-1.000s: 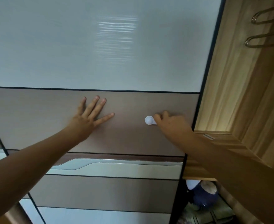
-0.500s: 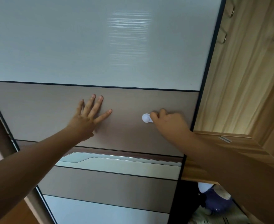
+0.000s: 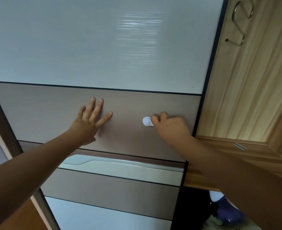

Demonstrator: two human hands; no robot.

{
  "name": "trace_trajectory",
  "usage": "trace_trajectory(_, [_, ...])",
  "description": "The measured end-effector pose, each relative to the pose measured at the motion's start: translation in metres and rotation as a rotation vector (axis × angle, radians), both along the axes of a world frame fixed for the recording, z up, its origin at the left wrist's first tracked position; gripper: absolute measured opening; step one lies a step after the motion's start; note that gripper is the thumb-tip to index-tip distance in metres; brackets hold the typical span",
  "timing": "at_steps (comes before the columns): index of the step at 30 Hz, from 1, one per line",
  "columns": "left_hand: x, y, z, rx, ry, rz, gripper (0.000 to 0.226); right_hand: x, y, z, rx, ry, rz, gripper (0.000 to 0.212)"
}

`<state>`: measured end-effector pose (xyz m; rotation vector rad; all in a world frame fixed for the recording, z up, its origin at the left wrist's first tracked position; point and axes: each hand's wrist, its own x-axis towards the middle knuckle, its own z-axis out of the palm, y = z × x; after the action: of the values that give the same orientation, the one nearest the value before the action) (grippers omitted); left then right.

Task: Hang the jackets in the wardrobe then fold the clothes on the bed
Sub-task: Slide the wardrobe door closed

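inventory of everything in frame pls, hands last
sliding wardrobe door: one, pale glossy and matte brown panels, left and centre
small round white plastic knob: one, white, on the brown panel right of centre
light wooden wardrobe interior: one, tan, right of door
silver metal wire hooks: count unclear, silver, top right
dark blue item: one, bottom right under the shelf, unidentifiable
left hand: one, flat on brown panel
right hand: one, fingers curled on the knob

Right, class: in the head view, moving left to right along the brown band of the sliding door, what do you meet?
left hand, pressed flat → white knob → right hand, fingers curled round the knob → door's dark edge → wooden wardrobe interior
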<state>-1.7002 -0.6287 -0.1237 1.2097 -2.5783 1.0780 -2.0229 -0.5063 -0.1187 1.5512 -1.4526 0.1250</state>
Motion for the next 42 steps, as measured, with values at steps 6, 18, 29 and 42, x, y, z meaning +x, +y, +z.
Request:
trace_trajectory(6, [0.005, 0.003, -0.001, 0.055, 0.023, 0.020, 0.157, 0.011, 0.000, 0.001, 0.073, -0.026, -0.062, 0.049])
trace_trajectory(18, [0.017, 0.031, 0.011, 0.166, 0.106, 0.055, 0.125, 0.028, 0.003, 0.005, 0.180, -0.126, -0.065, 0.067])
trace_trajectory(29, [0.036, 0.111, -0.029, 0.837, 0.291, 0.368, 0.064, 0.028, 0.036, 0.017, 0.346, -0.437, 0.103, 0.050])
trace_trajectory(42, [0.077, 0.285, -0.062, 0.948, 0.511, 0.782, 0.045, 0.119, 0.057, -0.063, 1.311, -0.423, 0.384, 0.047])
